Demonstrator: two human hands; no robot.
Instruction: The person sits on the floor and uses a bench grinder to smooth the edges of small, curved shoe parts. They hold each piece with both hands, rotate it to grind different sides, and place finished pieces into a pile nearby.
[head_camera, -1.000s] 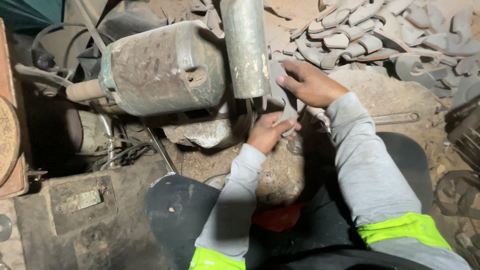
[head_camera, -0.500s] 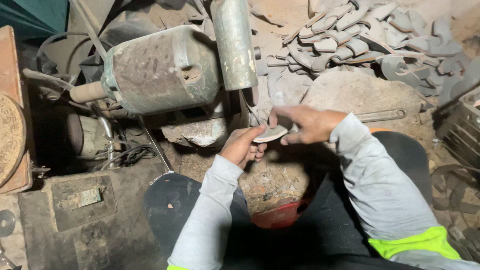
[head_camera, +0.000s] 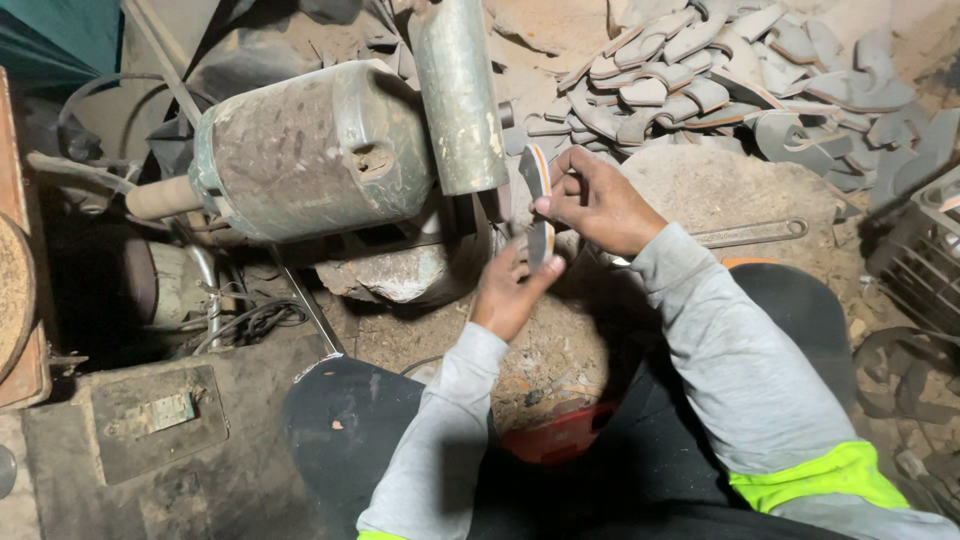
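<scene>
Both my hands hold a thin curved sole-shaped piece (head_camera: 538, 205), grey with an orange edge, turned on edge. My right hand (head_camera: 592, 203) pinches its upper part. My left hand (head_camera: 510, 292) grips its lower end from below. The piece stands just right of a dusty grey upright cylinder (head_camera: 460, 95) and a large dirty motor housing (head_camera: 312, 150). Both sleeves are grey with yellow-green bands.
A heap of similar grey sole pieces (head_camera: 720, 70) lies at the back right. A wrench (head_camera: 745, 234) rests on a dusty mound. A dark crate (head_camera: 915, 250) stands at the right. A red bowl (head_camera: 560, 435) sits between my knees. Cables (head_camera: 245, 322) lie to the left.
My right hand came back from the heap with a sole piece. Both hands then raised it and turned it from flat to upright near the cylinder.
</scene>
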